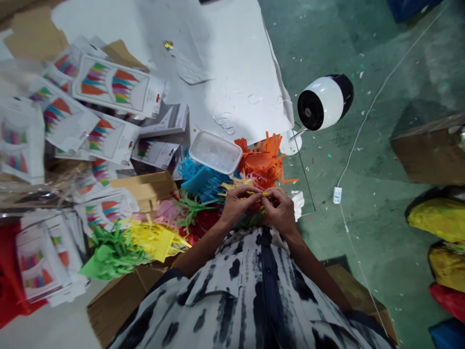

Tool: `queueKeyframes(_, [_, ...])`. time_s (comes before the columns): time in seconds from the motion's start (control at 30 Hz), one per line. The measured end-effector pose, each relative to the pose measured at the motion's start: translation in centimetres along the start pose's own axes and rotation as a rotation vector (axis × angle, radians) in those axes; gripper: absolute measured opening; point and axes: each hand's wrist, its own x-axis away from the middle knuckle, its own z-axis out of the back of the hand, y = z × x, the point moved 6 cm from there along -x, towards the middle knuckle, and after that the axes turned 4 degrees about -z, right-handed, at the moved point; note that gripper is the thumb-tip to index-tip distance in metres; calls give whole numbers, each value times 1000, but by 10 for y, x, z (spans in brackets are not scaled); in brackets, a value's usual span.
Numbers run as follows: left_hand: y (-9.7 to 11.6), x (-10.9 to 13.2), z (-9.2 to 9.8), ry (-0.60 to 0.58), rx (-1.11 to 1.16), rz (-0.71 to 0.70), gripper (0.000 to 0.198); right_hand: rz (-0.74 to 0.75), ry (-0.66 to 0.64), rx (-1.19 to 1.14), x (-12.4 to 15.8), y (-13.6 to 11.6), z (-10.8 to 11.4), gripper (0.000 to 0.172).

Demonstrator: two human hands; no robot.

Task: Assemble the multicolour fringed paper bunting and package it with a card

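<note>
My left hand and my right hand meet in front of my body, fingertips almost touching. Both pinch a small yellow paper tassel, its thin strips trailing to the left of my fingers. Beyond the hands lies a heap of orange fringed paper. Blue fringed paper is to its left, beneath a white plastic tray. Yellow fringed paper and green fringed paper lie beside my left forearm.
Printed cardboard packages are piled on the left of the white-covered table. A white and black fan stands past the table's right edge. A cable with a socket block crosses the green floor, and a cardboard box sits at far right.
</note>
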Motion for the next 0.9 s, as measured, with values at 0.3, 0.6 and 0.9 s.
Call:
queueKeyframes(0.3, [-2,5,2,32,-426,-248,22,-82,-119,-68,3,-2,-3,23])
queueKeyframes(0.6, [4,10,-7,-24,-497,-294,27,-129,-116,-226,1,14,-5,22])
queueKeyframes(0.9, [-6,54,87,93,-577,-321,25,-239,-101,-475,3,22,-3,27])
